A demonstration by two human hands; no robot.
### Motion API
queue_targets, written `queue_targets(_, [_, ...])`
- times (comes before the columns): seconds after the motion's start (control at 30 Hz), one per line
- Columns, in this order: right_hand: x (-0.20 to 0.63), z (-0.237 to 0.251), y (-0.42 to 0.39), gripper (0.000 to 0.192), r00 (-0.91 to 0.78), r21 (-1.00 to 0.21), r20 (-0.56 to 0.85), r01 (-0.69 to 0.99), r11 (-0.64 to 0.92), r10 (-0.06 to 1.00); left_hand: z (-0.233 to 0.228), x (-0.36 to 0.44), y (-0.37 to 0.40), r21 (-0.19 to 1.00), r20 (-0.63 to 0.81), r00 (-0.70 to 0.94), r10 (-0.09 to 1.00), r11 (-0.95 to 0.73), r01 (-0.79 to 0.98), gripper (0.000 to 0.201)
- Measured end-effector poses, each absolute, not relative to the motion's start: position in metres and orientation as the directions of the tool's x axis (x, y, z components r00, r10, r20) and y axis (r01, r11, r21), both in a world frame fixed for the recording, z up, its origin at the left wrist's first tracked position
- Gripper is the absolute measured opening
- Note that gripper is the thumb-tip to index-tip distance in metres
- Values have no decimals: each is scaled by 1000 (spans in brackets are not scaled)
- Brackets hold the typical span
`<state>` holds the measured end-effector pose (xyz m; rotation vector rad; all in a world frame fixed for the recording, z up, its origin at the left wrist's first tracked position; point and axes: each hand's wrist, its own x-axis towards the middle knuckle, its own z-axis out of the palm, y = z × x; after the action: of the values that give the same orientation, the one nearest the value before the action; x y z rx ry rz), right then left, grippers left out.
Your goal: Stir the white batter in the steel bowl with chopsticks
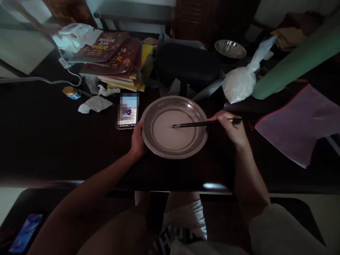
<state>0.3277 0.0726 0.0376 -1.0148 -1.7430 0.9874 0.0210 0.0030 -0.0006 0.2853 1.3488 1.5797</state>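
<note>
A wide metal bowl [174, 153] sits on the dark table in front of me, with a whitish substance [170, 136] spread over its bottom. My left hand [138, 140] grips the bowl's left rim. Closed around a pair of dark chopsticks [202, 123], my right hand [231, 127] is at the bowl's right side. The chopstick tips touch the whitish substance near the bowl's middle. Whether it is liquid or powder I cannot tell. Just left of the bowl a phone [128, 110] is propped up with its screen lit.
Books [106, 53] are stacked at the back left, near crumpled tissues [95, 104] and a small jar [71, 92]. Behind the bowl lies a black case [186, 65]. A tied bag of white stuff [239, 85], a green roll [294, 63], a pink cloth [294, 124] and another metal bowl [230, 49] are rightward.
</note>
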Motion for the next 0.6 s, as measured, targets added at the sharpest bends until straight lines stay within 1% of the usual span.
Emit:
queue_targets(0.07, [329,37,73,31,-217,-920,284,214,329,934,-2,20,3,848,-396,-482,782,110,-518,25])
queue_targets(0.1, [329,37,73,32,-213,-927,275,200,318,937,-3,20,2,851,-390,-480,786,109,-513,26])
queue_targets(0.23, [327,36,73,34,-357,-924,254,187,335,899,-3,20,2,866,-359,-457,814,107,-489,24])
queue_targets(0.27, [327,37,73,33,-363,-917,260,197,346,895,-3,20,2,869,-351,-455,819,104,-484,22])
queue_targets(0.37, [328,36,74,30,-257,-912,290,216,348,922,-3,21,2,870,-356,-462,812,108,-481,21])
queue_targets(0.43, [329,36,74,30,-212,-922,299,189,339,930,-3,21,2,869,-367,-466,805,118,-480,22])
queue_targets(0.5, [328,36,73,32,-272,-927,285,166,336,919,-2,21,2,870,-364,-468,806,114,-480,23])
queue_targets(0.57, [327,37,73,33,-357,-921,260,186,342,897,-2,21,2,867,-359,-465,809,105,-487,21])
queue_targets(0.6, [327,37,73,33,-372,-915,253,207,346,893,-2,21,2,866,-358,-464,810,102,-490,20])
